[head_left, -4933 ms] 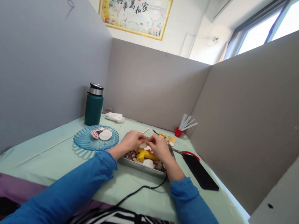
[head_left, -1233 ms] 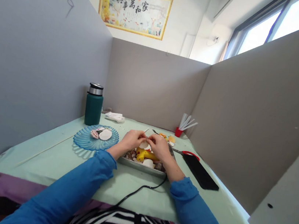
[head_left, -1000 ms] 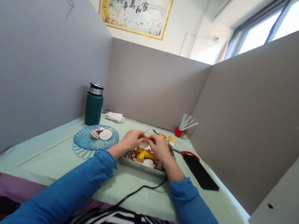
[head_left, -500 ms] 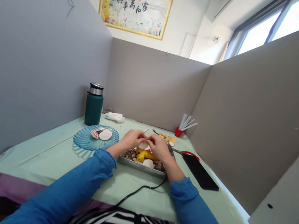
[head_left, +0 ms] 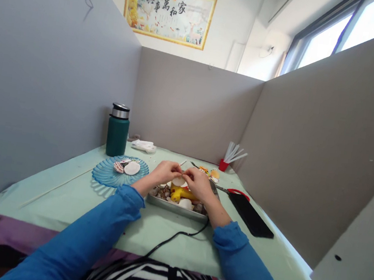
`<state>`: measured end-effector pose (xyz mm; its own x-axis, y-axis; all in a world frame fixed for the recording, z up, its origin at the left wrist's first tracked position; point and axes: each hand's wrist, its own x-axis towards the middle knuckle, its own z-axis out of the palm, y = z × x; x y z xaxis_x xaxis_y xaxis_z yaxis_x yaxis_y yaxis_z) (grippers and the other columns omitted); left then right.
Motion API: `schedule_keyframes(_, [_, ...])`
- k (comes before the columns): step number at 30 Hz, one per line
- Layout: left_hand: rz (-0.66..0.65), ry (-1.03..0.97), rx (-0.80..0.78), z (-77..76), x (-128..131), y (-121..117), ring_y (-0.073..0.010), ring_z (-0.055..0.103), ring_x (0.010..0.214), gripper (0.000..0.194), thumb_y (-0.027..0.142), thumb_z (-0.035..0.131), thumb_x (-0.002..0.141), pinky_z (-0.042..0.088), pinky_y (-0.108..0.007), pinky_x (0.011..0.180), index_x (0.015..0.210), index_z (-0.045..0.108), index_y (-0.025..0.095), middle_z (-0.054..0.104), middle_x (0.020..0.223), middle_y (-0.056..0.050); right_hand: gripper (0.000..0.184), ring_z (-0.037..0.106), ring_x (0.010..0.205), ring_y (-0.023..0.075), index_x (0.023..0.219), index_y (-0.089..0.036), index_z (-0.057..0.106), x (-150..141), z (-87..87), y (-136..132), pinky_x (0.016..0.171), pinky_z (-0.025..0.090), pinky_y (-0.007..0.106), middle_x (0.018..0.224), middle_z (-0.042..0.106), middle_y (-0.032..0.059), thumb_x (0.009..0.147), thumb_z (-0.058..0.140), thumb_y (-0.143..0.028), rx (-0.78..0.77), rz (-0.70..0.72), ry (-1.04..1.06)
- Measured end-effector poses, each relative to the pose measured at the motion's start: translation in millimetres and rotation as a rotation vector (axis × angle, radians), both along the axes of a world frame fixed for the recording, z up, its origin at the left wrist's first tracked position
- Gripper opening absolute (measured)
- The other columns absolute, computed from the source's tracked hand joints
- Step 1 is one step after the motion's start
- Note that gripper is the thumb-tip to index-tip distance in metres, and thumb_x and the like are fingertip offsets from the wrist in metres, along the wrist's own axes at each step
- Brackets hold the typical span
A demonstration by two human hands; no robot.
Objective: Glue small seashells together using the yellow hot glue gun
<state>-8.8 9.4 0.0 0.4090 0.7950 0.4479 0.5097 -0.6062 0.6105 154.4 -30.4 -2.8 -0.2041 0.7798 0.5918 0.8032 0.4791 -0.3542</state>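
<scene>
My left hand [head_left: 169, 172] and my right hand [head_left: 196, 180] meet fingertip to fingertip above a metal tray [head_left: 177, 209]. Both are closed in a pinch at the upper edge of a round white shell [head_left: 180, 182], which shows just under the fingertips. Below lies a yellow hot glue gun [head_left: 179, 193] in the tray, among brownish pebbles [head_left: 162, 192]. Another white shell [head_left: 185, 203] sits near the tray's front wall. From the tray's right side a black cord [head_left: 177, 235] runs towards my body.
On the left, a blue glass plate [head_left: 102, 174] bears several shells, with a green bottle [head_left: 117, 135] behind it. At the right are red-handled scissors [head_left: 238, 192], a black phone [head_left: 252, 216] and a red cup [head_left: 224, 165] of glue sticks. Grey partitions [head_left: 195, 104] enclose the table.
My left hand and forearm have shifted very slightly to the left. The fingertips remain together, and my right hand looks the same.
</scene>
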Motion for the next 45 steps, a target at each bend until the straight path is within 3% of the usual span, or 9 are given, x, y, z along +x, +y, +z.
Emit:
schedule_keyframes(15, [-0.060,-0.072,-0.072,-3.4,-0.5,3.7,-0.0135,0.058,0.067,0.019,0.027,0.058,0.070,0.043,-0.021,0.059,0.079,0.068,0.012,0.067,0.071,-0.003,0.012,0.054,0.069,0.0138,0.077,-0.018,0.067,0.8,0.2,1.6,0.062,0.035,0.024,0.076,0.066,0.0029,0.082,0.057,-0.022,-0.035,0.032,0.001])
schedule_keyframes(32, [-0.011,0.031,0.089,-9.4,1.7,3.3,-0.0125,0.057,0.068,0.019,0.026,0.057,0.074,0.041,-0.020,0.061,0.086,0.068,0.016,0.068,0.074,-0.001,0.015,0.056,0.069,0.0148,0.075,-0.018,0.066,1.5,-2.3,3.1,0.061,0.033,0.024,0.074,0.067,0.0033,0.082,0.055,-0.025,-0.040,-0.077,-0.021])
schedule_keyframes(45, [0.030,0.114,0.175,-13.9,0.9,4.3,-0.0121,0.058,0.068,0.020,0.022,0.056,0.076,0.040,-0.020,0.061,0.092,0.066,0.020,0.068,0.076,0.000,0.016,0.055,0.069,0.0143,0.077,-0.018,0.067,1.4,-0.7,2.3,0.060,0.033,0.024,0.075,0.067,0.0031,0.082,0.054,-0.025,-0.061,-0.079,-0.022])
